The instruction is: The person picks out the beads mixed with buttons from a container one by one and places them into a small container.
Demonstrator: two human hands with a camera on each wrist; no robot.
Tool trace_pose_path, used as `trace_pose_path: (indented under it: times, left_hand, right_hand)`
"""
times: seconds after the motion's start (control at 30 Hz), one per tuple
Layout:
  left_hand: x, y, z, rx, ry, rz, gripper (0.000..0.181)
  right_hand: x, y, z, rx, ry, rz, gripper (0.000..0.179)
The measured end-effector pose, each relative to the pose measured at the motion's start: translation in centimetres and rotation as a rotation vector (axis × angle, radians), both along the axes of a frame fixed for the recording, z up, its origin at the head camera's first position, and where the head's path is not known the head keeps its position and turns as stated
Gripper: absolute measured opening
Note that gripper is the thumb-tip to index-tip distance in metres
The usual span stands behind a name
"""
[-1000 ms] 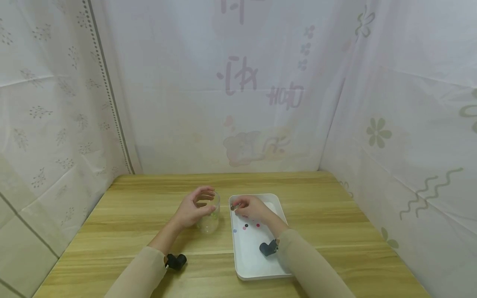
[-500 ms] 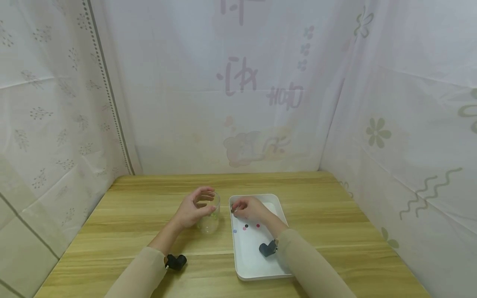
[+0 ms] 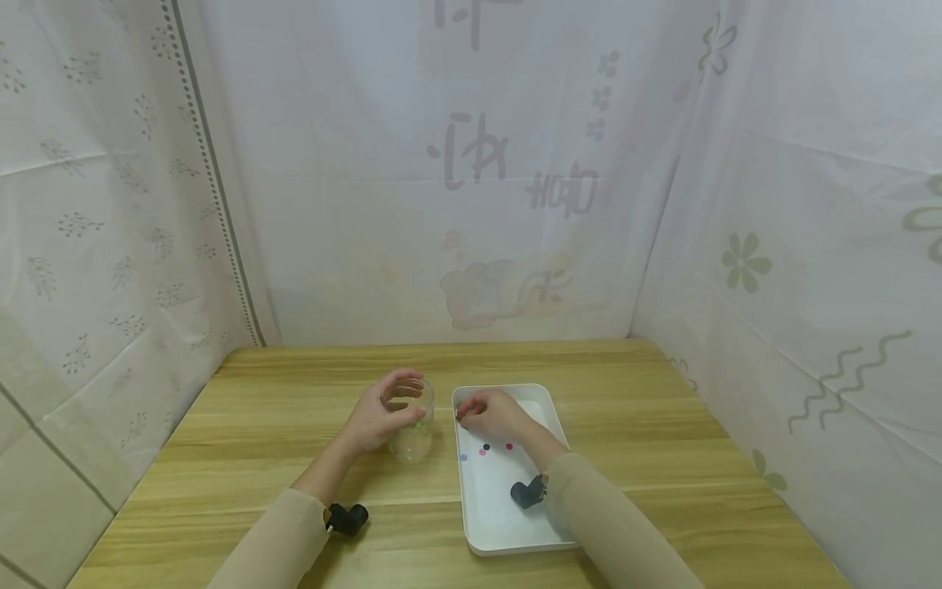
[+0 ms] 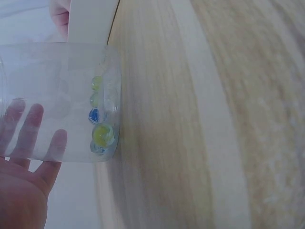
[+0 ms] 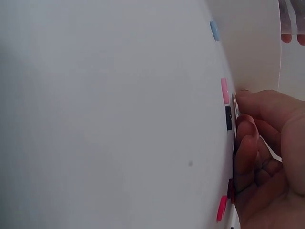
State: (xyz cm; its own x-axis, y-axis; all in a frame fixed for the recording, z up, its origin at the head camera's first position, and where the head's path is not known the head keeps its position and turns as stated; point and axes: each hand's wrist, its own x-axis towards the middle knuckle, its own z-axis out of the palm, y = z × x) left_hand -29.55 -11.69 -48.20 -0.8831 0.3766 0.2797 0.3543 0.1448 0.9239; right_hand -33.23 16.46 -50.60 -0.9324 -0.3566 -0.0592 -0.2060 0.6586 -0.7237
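Evidently, the left hand (image 3: 377, 419) is clamped round a clear jar (image 3: 410, 446) holding glass marbles (image 4: 103, 135), standing on the worktop (image 3: 625, 442) at ten o'clock from the white tray (image 3: 500, 507). The right hand (image 3: 499, 414) is at the tray's eleven o'clock, fingers bent beside the wall; whether they pinch anything cannot be told. Small coloured discs (image 3: 486, 447) lie inside the tray. At twelve o'clock, the curtain (image 3: 353, 213) bears large pale characters (image 3: 483, 153), too faint to read.
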Motion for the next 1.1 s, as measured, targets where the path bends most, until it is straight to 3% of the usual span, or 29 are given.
trace_pose_path:
  times: [1.1]
  left_hand:
    - [0.1, 0.1, 0.1, -0.001, -0.012, 0.003, 0.057]
  right_hand:
    - [0.2, 1.4, 1.2, -0.110, -0.064, 0.010, 0.018]
